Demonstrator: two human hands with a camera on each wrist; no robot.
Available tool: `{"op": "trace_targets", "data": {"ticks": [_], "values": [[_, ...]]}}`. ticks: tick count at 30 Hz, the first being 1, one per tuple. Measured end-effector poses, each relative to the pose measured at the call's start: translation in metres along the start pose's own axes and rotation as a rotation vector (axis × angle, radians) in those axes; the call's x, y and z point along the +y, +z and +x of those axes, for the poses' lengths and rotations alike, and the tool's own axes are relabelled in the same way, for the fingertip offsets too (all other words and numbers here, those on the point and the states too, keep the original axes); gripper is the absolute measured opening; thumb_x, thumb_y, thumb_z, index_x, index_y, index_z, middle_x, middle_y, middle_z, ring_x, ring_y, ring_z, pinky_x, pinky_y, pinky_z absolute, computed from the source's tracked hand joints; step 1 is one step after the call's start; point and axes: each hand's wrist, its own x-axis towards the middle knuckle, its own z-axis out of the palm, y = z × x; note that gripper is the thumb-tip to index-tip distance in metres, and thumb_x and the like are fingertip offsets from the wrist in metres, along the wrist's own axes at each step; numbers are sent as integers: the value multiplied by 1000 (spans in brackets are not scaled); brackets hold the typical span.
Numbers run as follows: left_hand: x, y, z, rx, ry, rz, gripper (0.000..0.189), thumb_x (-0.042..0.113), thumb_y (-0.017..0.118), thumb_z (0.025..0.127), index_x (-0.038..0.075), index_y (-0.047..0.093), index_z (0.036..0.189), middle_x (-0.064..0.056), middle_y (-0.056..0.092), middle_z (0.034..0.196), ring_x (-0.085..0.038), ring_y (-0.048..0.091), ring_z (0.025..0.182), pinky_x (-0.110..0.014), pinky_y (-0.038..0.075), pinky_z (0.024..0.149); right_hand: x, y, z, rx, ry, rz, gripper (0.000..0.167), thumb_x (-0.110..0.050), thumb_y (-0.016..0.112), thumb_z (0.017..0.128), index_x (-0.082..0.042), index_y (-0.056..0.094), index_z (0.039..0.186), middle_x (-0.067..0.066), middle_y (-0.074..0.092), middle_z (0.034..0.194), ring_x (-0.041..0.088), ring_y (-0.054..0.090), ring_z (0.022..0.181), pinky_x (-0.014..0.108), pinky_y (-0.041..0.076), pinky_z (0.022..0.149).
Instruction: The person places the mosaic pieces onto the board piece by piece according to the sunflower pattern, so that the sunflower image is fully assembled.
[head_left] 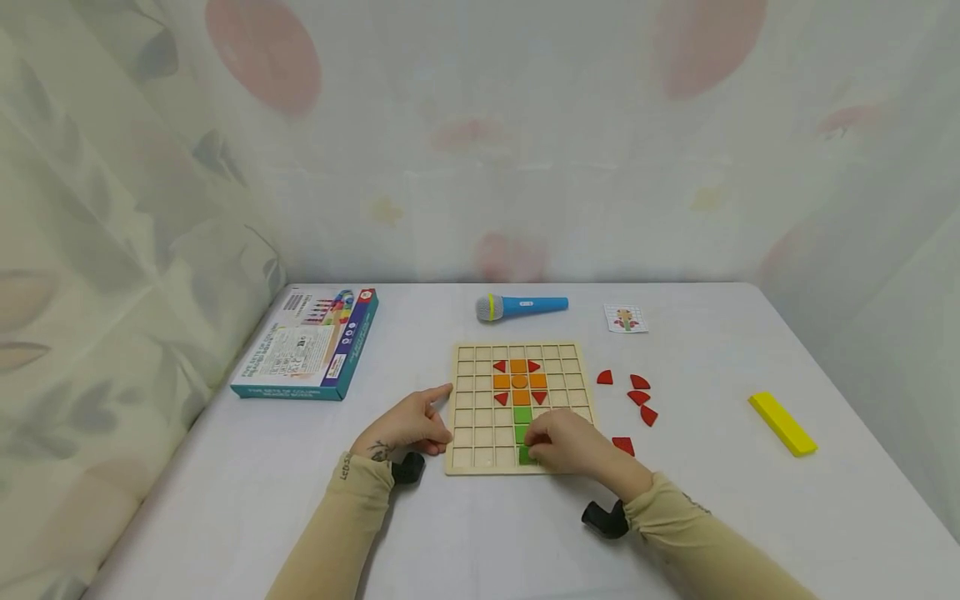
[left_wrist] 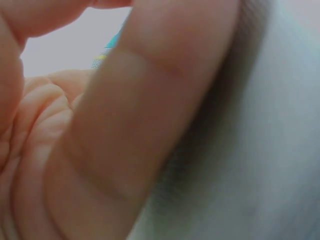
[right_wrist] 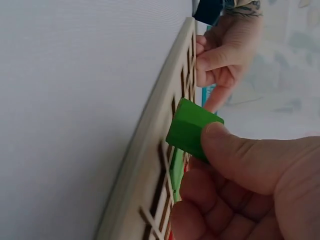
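Observation:
My right hand pinches a green square tile between thumb and fingers, tilted low over the bottom row of the wooden grid board. Further green tiles form a column above it. Higher in the grid lie orange squares around an orange circle, with red triangular pieces at their corners. At the board's left edge rests my left hand, one finger stretched along the edge and the others loosely bent. Its palm and a large blurred finger fill much of the left wrist view.
Several red quarter-round pieces and another red piece lie right of the board. A small picture card and a toy microphone lie behind. A flat box stands left, a yellow block far right.

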Motion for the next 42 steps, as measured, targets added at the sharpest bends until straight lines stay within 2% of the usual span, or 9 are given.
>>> {"op": "trace_targets", "data": {"ticks": [6,15,19,25,28,30,35,38,42], "values": [[1,0,-1,1,-2,5,89,-2,71,70,14,28,146,-10,58,69,-13,58,50,-26,53,51,1,4,0,-1,5,-17,4,-11,71,78,-13,72,81,-9,65,76,5,51,69,20,45,62],[0,0,-1,-1,6,-1,88,-2,71,70,14,29,146,-9,57,69,-13,58,50,-26,53,51,-1,7,0,26,13,-50,5,-11,71,78,-13,74,81,-10,55,72,5,47,65,18,41,57],[-1,1,0,-2,11,-8,89,-3,71,70,13,28,146,-9,58,69,-13,58,51,-26,53,51,-2,1,2,73,52,-74,6,-12,70,79,-13,73,84,-9,57,75,5,49,68,19,43,59],[-1,1,0,3,13,-16,90,-2,71,69,13,28,146,-9,58,68,-12,58,51,-26,53,51,16,-39,8,224,183,-114,16,-13,68,82,-7,72,97,0,64,84,12,55,72,24,46,60],[-1,1,0,4,6,-25,90,-3,71,69,14,28,146,-9,58,68,-12,58,51,-25,53,51,34,-60,10,254,293,-154,22,-15,65,85,-4,70,103,7,67,91,20,60,77,29,49,59],[-1,2,0,4,5,-31,90,-3,71,68,14,28,146,-9,58,67,-12,57,51,-25,53,50,47,-69,10,247,371,-178,25,-17,62,86,-2,68,106,12,67,96,24,62,81,34,51,60],[-1,2,-1,6,10,-33,91,-4,71,68,13,29,146,-9,58,66,-12,57,50,-25,52,49,77,-76,15,151,538,-217,35,-23,58,88,1,63,112,19,64,109,31,61,92,44,52,69],[-1,1,-1,1,14,-32,91,-4,71,68,13,28,146,-9,58,66,-12,57,50,-25,53,49,88,-75,16,109,589,-228,39,-26,58,88,3,62,113,21,62,114,33,60,96,46,52,71],[-1,0,-1,-6,19,-21,90,-3,71,69,13,28,146,-9,58,67,-12,58,50,-25,53,50,96,-73,17,81,631,-216,41,-28,59,88,4,61,114,22,60,116,32,60,92,43,52,68]]}}
